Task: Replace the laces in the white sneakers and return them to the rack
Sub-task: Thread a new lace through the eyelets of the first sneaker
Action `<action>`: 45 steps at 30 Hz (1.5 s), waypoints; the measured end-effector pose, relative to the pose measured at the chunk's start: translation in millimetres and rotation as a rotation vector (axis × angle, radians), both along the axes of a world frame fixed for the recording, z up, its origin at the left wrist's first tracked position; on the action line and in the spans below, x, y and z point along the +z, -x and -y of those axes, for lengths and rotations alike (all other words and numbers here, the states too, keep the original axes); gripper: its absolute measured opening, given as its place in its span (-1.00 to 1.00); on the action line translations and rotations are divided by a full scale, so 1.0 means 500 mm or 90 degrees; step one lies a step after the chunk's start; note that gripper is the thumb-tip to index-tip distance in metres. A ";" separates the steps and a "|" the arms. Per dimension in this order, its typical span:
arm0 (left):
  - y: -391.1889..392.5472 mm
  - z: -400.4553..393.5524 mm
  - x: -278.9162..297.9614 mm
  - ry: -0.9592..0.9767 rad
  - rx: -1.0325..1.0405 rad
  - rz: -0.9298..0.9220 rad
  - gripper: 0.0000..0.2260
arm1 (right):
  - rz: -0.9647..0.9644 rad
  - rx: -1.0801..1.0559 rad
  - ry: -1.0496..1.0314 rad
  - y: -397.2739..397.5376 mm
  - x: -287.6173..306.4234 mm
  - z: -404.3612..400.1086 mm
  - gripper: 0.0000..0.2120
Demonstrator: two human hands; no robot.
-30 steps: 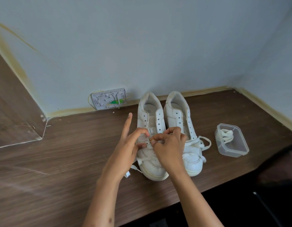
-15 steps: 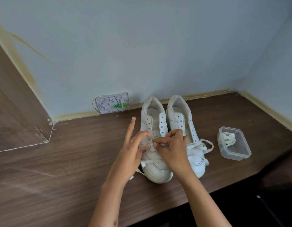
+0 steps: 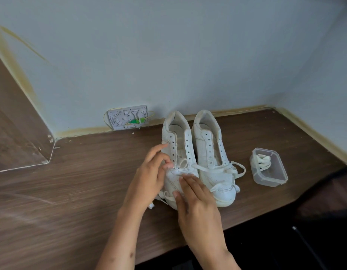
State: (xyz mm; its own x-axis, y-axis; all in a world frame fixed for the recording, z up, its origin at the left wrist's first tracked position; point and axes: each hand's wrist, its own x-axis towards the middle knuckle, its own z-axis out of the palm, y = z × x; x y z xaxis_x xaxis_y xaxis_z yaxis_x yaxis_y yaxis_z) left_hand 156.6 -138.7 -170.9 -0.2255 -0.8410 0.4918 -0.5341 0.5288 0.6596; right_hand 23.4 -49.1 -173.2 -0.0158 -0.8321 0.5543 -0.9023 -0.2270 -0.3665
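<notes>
The wooden surface [image 3: 71, 191] is stretching out under both my arms, running to the wall beyond my fingertips. The two white sneakers are standing side by side on it, toes toward me. The left sneaker [image 3: 178, 149] is lying under my hands; the right sneaker [image 3: 211, 152] is sitting just to the right of my right hand. My right hand [image 3: 198, 201] is hovering over the left sneaker's toe with fingers straight and apart, gripping nothing. My left hand [image 3: 151, 176] is at that sneaker's left side, its fingertips curling in at the lace [image 3: 183, 164] by the lowest eyelets, index finger pointing away; I cannot tell whether it is actually pinching the lace. Well to the right of my right hand a clear plastic container [image 3: 270, 178] is holding a bundled spare lace [image 3: 263, 161].
</notes>
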 end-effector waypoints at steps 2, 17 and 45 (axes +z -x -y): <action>-0.007 0.005 0.003 0.021 0.044 -0.071 -0.91 | 0.002 -0.004 -0.025 0.002 -0.006 0.005 -0.62; -0.011 0.008 0.009 0.077 0.065 0.127 -0.68 | -0.036 -0.050 -0.096 -0.004 0.006 0.009 -0.71; -0.001 0.002 0.023 0.161 0.131 0.159 -0.82 | -0.026 -0.037 -0.148 -0.001 0.014 0.017 -0.76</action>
